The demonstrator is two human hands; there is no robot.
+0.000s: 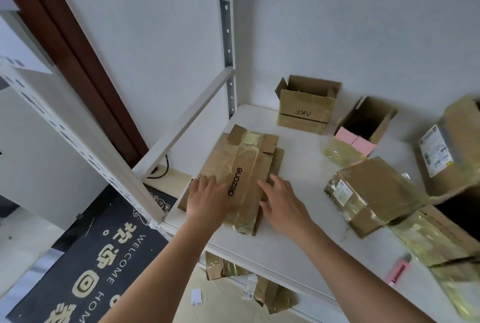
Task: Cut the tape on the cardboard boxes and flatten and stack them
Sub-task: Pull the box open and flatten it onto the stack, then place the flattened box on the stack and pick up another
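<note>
Pressing down on the flattened "dezone" box [240, 167], the left hand [207, 199] lies with straight, released fingers on its left part, while the right hand [281, 202] rests flat at its right edge, fingers likewise released. That box tops a small stack of flattened cardboard [279, 160] at the left end of the white shelf [298, 146], overhanging the front edge. Farther right stand the open "AKF" box [302, 112], a box with pink flaps [361, 128], a taped parcel [368, 193] and, near the front, a pink utility knife [398, 269]. Judged from here, the overhanging stack could tip off, or stiff tape could spring the panels apart once pressure lifts.
</note>
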